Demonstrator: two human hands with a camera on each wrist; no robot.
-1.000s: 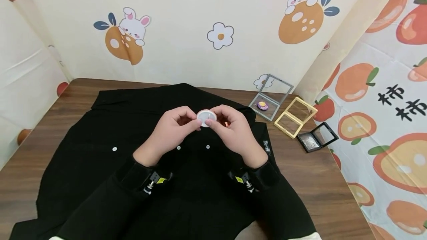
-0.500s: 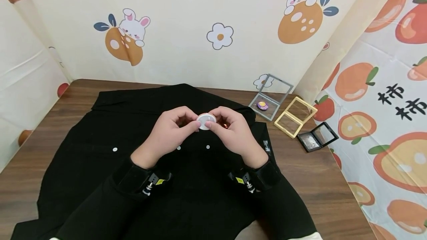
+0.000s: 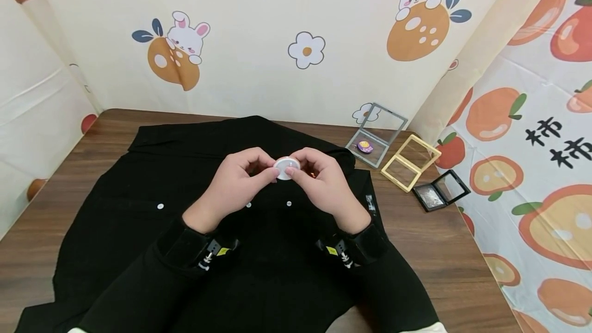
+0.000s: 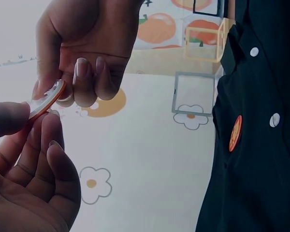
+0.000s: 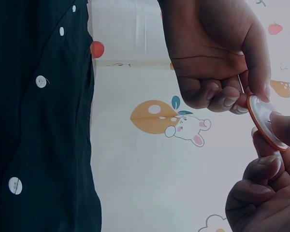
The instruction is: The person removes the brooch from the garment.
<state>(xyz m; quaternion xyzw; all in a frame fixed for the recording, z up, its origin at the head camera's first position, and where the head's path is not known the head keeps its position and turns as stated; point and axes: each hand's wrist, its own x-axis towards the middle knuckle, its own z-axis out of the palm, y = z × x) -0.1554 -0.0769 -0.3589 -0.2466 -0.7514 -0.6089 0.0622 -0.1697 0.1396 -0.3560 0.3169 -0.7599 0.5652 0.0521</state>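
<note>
A round pin badge (image 3: 287,168) with a pale back is held up between both hands over a black buttoned shirt (image 3: 259,281). My left hand (image 3: 238,184) pinches its left edge between thumb and fingers. At the opposite edge, my right hand (image 3: 324,181) pinches it the same way. Both wrist views show the badge (image 4: 47,100) side-on, its rim orange-red. A second orange badge (image 4: 235,133) lies on the shirt; in the head view, my right hand mostly hides it. White buttons (image 3: 289,203) dot the shirt.
On the right of the wooden table (image 3: 430,266) stand three opened frame cases: a grey one (image 3: 376,135) holding a purple-and-yellow badge (image 3: 364,147), a yellow one (image 3: 410,163) and a black one (image 3: 441,191). A patterned cloth wall (image 3: 259,81) rises behind.
From a second ago, the badge has tilted and dropped slightly between the fingers. The left hand shifts very slightly; both hands keep their pinch. In the last half second little differs.
</note>
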